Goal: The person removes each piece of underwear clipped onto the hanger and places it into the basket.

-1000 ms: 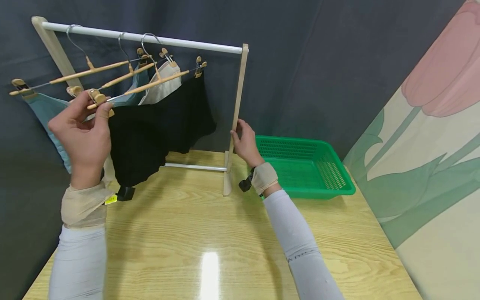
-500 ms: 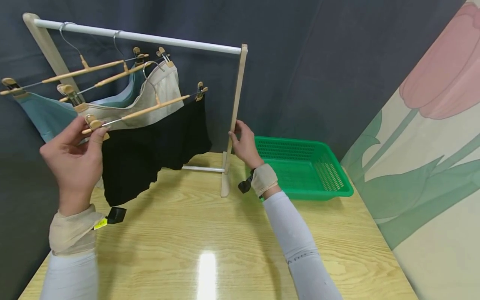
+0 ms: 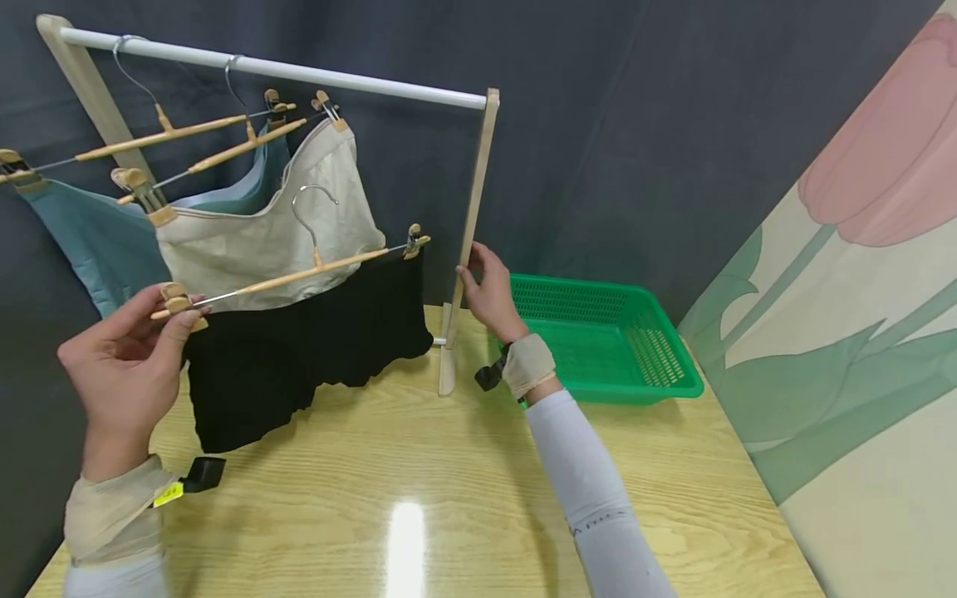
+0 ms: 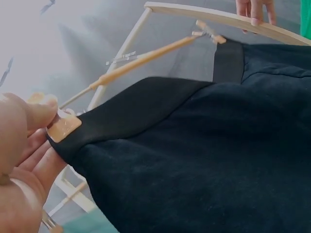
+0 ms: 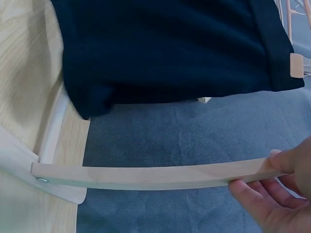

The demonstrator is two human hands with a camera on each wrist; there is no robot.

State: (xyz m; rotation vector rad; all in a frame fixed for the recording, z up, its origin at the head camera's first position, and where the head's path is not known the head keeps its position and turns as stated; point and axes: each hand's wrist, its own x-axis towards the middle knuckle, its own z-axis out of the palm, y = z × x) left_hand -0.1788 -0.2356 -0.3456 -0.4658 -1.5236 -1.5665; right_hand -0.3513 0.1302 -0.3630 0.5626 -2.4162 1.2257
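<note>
My left hand (image 3: pixel 130 357) pinches the left clip end of a wooden clip hanger (image 3: pixel 299 276). Black shorts (image 3: pixel 299 349) hang from its two clips, and its metal hook stands free below the rail, in front of the white garment. In the left wrist view the thumb and fingers close on the clip (image 4: pixel 64 127) at the waistband corner. My right hand (image 3: pixel 489 291) grips the right wooden post (image 3: pixel 478 178) of the small clothes rack; the right wrist view shows thumb and fingers around that post (image 5: pixel 155 177).
Two more hangers hang on the white rail (image 3: pixel 299 79), bearing a white garment (image 3: pixel 262 241) and a blue garment (image 3: pixel 82 237). A green plastic basket (image 3: pixel 598 386) stands right of the rack on the wooden table (image 3: pixel 321 515). Dark cloth (image 3: pixel 635 149) hangs behind.
The left hand has lifted the hanger's hook off the rail and brought hanger and black shorts down toward me. More of the white garment shows. The right hand stays on the post.
</note>
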